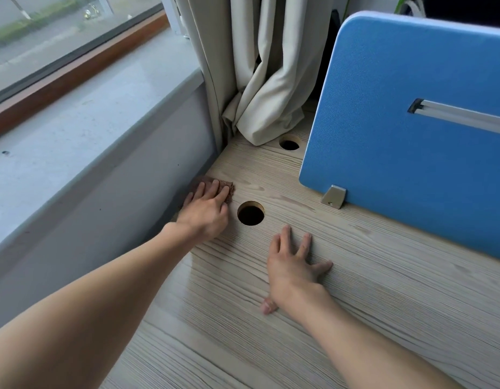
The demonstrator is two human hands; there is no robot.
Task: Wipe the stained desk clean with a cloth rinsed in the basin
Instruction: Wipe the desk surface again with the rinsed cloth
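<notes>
Two holes (250,213) pierce the wood-grain desk (355,290) between windowsill (75,141) and blue partition (411,122); the flat, straight-fingered left hand (205,210) presses a brown cloth (204,180); the right hand (292,268) rests splayed, empty

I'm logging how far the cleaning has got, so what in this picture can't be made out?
Head view only:
The cloth: mostly under the left hand; only a brown edge shows.
The basin: outside the frame.
Stains: none distinguishable from the wood grain of the desk.
The far corner: covered by the curtain.
The surface beyond the blue partition: blocked by it.
</notes>
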